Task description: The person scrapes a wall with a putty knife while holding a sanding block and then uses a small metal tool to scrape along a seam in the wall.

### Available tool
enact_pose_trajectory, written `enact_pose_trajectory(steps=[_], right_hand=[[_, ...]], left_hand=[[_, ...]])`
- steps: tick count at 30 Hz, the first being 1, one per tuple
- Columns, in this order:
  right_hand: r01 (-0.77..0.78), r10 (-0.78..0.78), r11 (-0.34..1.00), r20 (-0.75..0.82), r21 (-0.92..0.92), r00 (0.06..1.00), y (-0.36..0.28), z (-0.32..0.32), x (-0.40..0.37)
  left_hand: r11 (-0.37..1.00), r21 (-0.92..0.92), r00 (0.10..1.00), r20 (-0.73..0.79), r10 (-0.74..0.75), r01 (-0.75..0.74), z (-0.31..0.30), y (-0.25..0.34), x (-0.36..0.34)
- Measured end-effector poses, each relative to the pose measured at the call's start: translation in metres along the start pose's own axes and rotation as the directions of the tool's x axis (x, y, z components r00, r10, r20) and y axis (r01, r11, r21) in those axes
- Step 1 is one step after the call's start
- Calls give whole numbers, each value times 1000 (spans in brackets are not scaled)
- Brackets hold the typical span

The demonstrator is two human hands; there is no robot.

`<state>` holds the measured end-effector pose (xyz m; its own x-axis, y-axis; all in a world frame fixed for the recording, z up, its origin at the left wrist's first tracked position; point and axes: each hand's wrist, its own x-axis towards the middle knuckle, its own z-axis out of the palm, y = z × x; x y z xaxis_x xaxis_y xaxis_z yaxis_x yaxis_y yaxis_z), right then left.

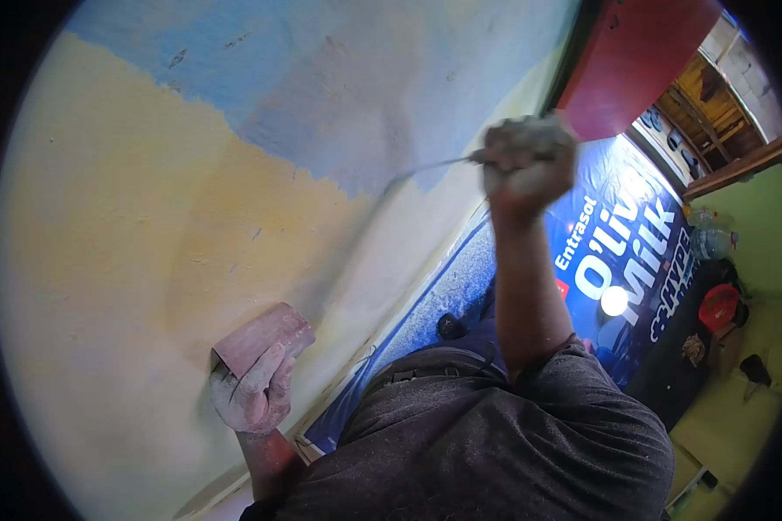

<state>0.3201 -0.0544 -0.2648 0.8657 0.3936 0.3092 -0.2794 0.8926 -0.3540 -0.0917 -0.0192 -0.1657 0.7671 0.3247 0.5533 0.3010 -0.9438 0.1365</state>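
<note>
My left hand, coated in pale dust, is closed round a folded reddish-brown sheet of sandpaper beside the wall. My right hand is raised near the middle of the view, its fingers wrapped round a tool and a little blurred. A thin scraper blade, seen almost edge-on, runs from this fist toward the wall. The blade's tip appears to meet the wall, and its handle is hidden by my fingers. The wall has a blue patch above and a yellowish, pale area below, with small marks on both.
A blue printed banner sheet covers the floor, with pale dust along the wall's foot. A red panel stands at the upper right. Clear plastic bottles and a red round object are by the green wall.
</note>
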Motion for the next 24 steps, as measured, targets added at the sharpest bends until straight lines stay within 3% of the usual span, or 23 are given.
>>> enact_pose_trajectory(steps=[2, 6, 7, 11, 14, 16, 18, 20, 24], right_hand=[[-206, 210, 978, -102, 44, 972, 18, 4, -17], [-31, 34, 999, -121, 30, 992, -15, 0, -6], [-25, 29, 991, -33, 131, 999, -19, -15, 1], [-193, 189, 980, -92, -37, 978, 15, 6, -15], [-68, 66, 995, -29, -70, 997, 0, 4, -6], [-37, 33, 993, 38, 113, 999, -16, -9, 6], [-52, 52, 998, -6, -35, 999, 7, -4, -7], [-219, 215, 976, -125, -19, 969, 20, -2, -21], [-25, 26, 999, -72, 21, 997, -4, -19, -9]], left_hand=[[1000, 5, 1000, 10, 2, -2, 0, -3, -2], [1000, -2, 1000, 4, 6, -6, 0, 1, 0], [1000, 5, 1000, 7, 3, -3, 0, 1, -1], [999, 32, 1000, 23, 3, -4, -1, -1, -4], [1000, -13, 1000, 19, 11, -10, 0, -1, 0], [1000, 18, 1000, 13, 7, -7, 0, 0, -1], [999, 32, 1000, 16, 7, -8, -1, 1, -1], [1000, 26, 1000, 27, 12, -13, -2, -1, 0], [1000, 4, 999, 34, 13, -13, -3, 0, -1]])
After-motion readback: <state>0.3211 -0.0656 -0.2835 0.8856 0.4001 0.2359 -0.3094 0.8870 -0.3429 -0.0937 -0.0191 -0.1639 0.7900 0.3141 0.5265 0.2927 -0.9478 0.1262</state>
